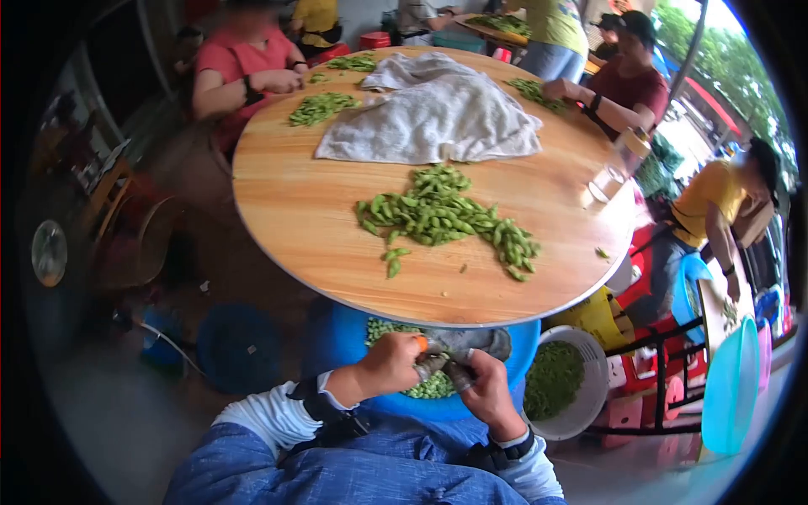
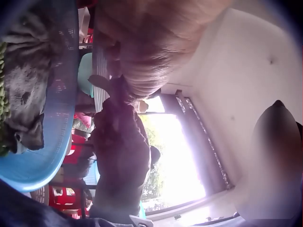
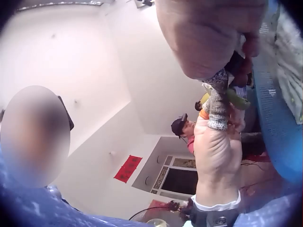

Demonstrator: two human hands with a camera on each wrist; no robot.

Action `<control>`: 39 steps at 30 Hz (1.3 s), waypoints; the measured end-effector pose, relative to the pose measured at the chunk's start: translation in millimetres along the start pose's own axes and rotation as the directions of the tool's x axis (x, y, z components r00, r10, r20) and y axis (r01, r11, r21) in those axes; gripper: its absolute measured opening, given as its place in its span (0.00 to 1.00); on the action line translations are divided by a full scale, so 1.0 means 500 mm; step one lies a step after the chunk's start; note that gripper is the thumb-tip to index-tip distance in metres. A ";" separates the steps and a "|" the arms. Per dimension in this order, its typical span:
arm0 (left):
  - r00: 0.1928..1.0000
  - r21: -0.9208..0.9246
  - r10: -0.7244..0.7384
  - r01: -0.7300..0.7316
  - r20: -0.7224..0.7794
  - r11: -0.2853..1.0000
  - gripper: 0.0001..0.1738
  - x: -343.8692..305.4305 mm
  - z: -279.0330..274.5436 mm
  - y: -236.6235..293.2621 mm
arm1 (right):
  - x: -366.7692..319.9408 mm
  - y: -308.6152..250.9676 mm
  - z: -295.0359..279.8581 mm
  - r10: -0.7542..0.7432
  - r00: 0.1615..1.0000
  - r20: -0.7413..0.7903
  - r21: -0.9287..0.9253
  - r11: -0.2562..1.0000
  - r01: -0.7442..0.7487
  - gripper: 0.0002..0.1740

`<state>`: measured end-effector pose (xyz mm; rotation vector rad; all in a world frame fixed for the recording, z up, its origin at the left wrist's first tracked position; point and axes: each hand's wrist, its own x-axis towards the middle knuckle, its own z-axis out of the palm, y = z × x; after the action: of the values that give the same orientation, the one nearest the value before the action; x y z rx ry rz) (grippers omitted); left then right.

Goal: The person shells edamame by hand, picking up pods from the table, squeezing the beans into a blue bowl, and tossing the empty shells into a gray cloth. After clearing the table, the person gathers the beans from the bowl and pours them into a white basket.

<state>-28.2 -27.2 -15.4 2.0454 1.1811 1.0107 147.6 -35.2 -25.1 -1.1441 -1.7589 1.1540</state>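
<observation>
Facing me is a large round wooden table [image 1: 290,210], with a person in red [image 1: 240,63] at its far left and a person in dark red [image 1: 627,93] at its far right. A rumpled white cloth [image 1: 429,118] lies across its far half. Below the near edge, in front of my lap, sits a blue basin [image 1: 328,341]; a pale colander [image 1: 594,391] of greens stands just to its right. A loose heap of pods [image 1: 433,210] covers the table's near middle. Inside the basin are a grey cloth [image 1: 488,341] and small green pieces [image 1: 433,387]. Above them my left hand [image 1: 379,366] and right hand [image 1: 491,397] meet, fingers curled, grey finger covers [image 3: 218,111] on both. Between them, pinched by both hands, is one green pod [image 3: 239,100], seen best from my right wrist.
</observation>
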 end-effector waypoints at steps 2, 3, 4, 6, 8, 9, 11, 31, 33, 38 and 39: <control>0.997 0.032 -0.055 0.054 0.052 0.998 0.10 -0.004 0.006 -0.007 | 0.004 -0.010 -0.003 -0.074 0.997 -0.014 -0.124 0.990 0.072 0.07; 0.998 0.064 -0.021 0.017 0.062 0.998 0.13 -0.002 0.001 -0.003 | 0.008 -0.022 -0.001 -0.111 0.994 -0.015 -0.172 0.979 0.107 0.08; 0.998 0.092 -0.029 0.023 0.063 0.995 0.11 -0.003 0.003 -0.005 | 0.009 -0.025 0.002 -0.127 0.992 -0.007 -0.203 0.971 0.123 0.08; 0.997 0.144 -0.041 0.030 0.072 0.989 0.09 -0.007 0.016 -0.014 | 0.007 -0.027 0.007 -0.153 0.988 0.002 -0.267 0.952 0.148 0.08; 0.997 0.054 -0.067 0.065 0.037 0.996 0.09 -0.010 0.012 -0.019 | 0.009 -0.026 0.005 -0.075 0.997 -0.026 -0.253 0.965 0.066 0.07; 0.997 -0.018 -0.074 0.074 0.003 0.997 0.10 -0.009 0.006 -0.014 | 0.006 -0.024 0.004 -0.028 0.999 -0.042 -0.245 0.969 0.017 0.06; 0.994 -0.181 -0.109 0.104 -0.019 0.978 0.11 -0.003 0.000 -0.007 | 0.009 -0.025 0.004 0.120 0.992 -0.034 0.209 0.972 -0.110 0.04; 0.948 0.062 -0.100 0.085 0.301 0.994 0.15 -0.011 0.008 -0.013 | 0.007 -0.012 -0.018 0.298 0.940 0.166 0.639 0.693 -0.333 0.07; 0.942 0.098 -0.103 0.075 0.320 0.992 0.15 -0.012 0.010 -0.014 | 0.006 0.000 -0.017 0.292 0.943 0.161 0.657 0.681 -0.323 0.08; 0.964 0.206 -0.091 0.038 0.251 0.978 0.20 -0.010 -0.002 -0.002 | 0.005 -0.021 -0.018 0.277 0.945 0.176 0.660 0.679 -0.322 0.09; 0.967 0.228 -0.089 0.034 0.240 0.973 0.20 -0.009 -0.004 0.001 | 0.003 -0.026 -0.019 0.271 0.944 0.188 0.652 0.684 -0.326 0.09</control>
<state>-31.1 -31.3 -15.4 2.2143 1.2600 0.5914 151.9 -33.9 -9.7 -0.9368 -1.0284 1.8642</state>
